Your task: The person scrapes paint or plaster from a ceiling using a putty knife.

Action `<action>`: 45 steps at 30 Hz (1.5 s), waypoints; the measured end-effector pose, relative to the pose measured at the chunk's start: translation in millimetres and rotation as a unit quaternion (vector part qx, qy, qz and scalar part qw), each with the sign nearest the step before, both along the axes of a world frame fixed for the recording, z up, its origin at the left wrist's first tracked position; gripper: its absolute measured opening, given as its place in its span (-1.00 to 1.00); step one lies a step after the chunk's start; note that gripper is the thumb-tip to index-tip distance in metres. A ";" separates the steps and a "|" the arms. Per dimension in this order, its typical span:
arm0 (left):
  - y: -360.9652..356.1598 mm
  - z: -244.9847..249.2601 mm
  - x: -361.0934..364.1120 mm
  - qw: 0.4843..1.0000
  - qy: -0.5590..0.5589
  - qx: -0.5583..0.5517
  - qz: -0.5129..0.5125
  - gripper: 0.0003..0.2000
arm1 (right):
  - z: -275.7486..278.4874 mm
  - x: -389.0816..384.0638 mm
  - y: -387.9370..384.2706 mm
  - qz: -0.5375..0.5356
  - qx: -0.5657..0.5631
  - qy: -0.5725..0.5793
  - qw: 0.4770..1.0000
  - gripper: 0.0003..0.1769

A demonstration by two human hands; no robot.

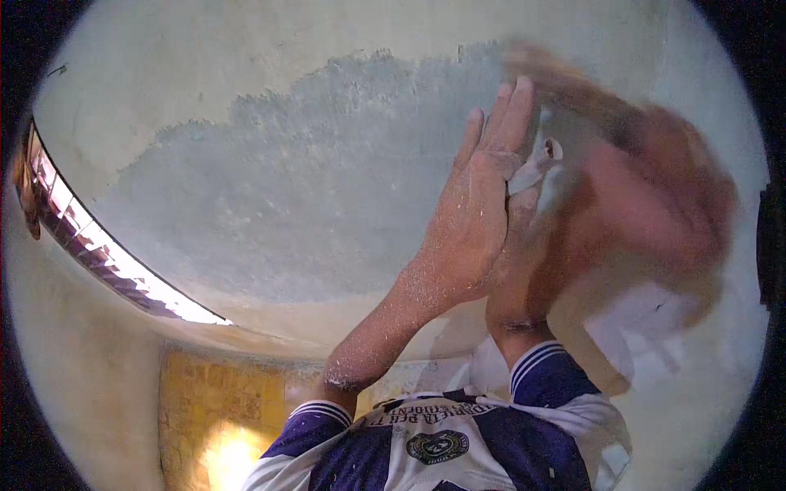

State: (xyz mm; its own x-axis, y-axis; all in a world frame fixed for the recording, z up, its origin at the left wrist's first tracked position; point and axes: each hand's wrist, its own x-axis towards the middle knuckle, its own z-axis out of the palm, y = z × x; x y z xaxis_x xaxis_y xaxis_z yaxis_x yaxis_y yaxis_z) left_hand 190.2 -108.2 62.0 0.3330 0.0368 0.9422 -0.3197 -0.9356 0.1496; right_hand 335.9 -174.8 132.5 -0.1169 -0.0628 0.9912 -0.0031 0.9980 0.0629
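Note:
My left hand [479,204], dusted with white powder, reaches up in front of the wall. Its fingers are stretched out and lie near each other. A small white item [532,168] with a brown spot at its tip shows by the thumb side; whether it is a wrapping or something loose I cannot tell. My right hand [647,188] is to the right, badly smeared by motion, so its fingers and anything in them cannot be made out. A long brownish blur [565,82] runs from it toward the left fingertips.
Behind the hands, the wall [270,196] has a large grey-blue patch with a ragged upper edge and paler paint around it. A bright barred opening [115,254] curves along the left. Yellow tiles [205,393] show at lower left, with a glare spot.

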 end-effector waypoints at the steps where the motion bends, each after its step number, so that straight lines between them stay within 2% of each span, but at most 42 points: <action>1: 0.9 0.7 0.6 1.000 -0.007 -0.002 0.002 -0.35 | -0.5 0.2 2.4 0.007 -0.004 0.006 1.000 -0.72; 5: -7.0 -1.4 -3.3 0.999 0.020 -0.021 0.013 -0.35 | -2.5 -8.6 3.3 0.045 -0.015 0.026 0.999 -0.71; 10: -1.1 -6.8 -10.0 1.000 -0.002 -0.020 -0.009 -0.40 | -0.2 -20.3 5.7 0.058 -0.014 0.045 0.997 -0.71; 15: 8.9 1.6 -26.8 0.999 -0.006 -0.037 0.018 -0.58 | 8.7 -23.1 -7.6 0.099 -0.001 0.026 0.995 -0.70; 17: 12.1 0.6 -18.9 1.000 -0.025 -0.009 0.005 -0.58 | 17.0 -26.6 -1.3 0.105 -0.003 0.008 0.994 -0.70; 20: 8.1 -1.5 -22.4 1.000 -0.013 0.009 -0.001 -0.52 | 19.4 -31.1 -3.8 0.098 -0.008 0.040 0.994 -0.68; 26: -9.2 -0.6 -22.9 0.999 0.029 -0.026 -0.010 -0.44 | 2.1 -18.2 -9.6 0.072 -0.018 0.080 0.994 -0.64; 30: -2.3 2.4 -15.6 1.000 -0.008 -0.009 -0.019 -0.42 | 7.7 0.4 -7.4 0.040 -0.020 0.050 0.998 -0.64; 33: -8.9 0.9 -21.2 0.999 0.028 -0.038 -0.005 -0.40 | 15.1 -14.6 -7.4 0.153 -0.020 0.109 0.982 -0.64; 35: -7.6 5.3 -21.2 0.999 0.025 -0.024 -0.012 -0.39 | 4.8 -23.9 -27.7 0.322 0.004 0.137 0.937 -0.65; 37: -3.4 6.3 -20.1 1.000 0.013 -0.007 -0.016 -0.38 | 5.6 -27.0 -21.7 0.326 0.008 0.136 0.935 -0.65; 39: -1.2 1.8 -17.1 1.000 0.006 -0.007 -0.014 -0.38 | 13.1 -25.8 6.4 0.159 -0.008 0.112 0.981 -0.65; 40: -2.1 0.9 -16.4 1.000 0.005 -0.010 -0.013 -0.38 | 14.7 -21.7 0.5 0.099 0.037 0.259 0.960 -0.64; 41: -7.3 -1.3 -21.0 0.999 0.017 -0.023 -0.014 -0.38 | 10.7 -16.9 -12.4 0.030 0.077 0.407 0.909 -0.63; 43: -4.0 1.1 -19.9 0.999 0.009 -0.027 -0.015 -0.39 | 12.5 -12.5 -7.6 0.032 0.088 0.391 0.915 -0.64; 44: -2.3 -0.5 -18.3 1.000 0.005 -0.023 -0.018 -0.40 | 6.8 -11.3 5.2 0.093 0.055 0.240 0.965 -0.65; 45: -4.4 -1.4 -18.2 0.999 0.010 -0.034 -0.022 -0.41 | 5.7 -9.6 12.7 0.152 0.020 0.080 0.985 -0.67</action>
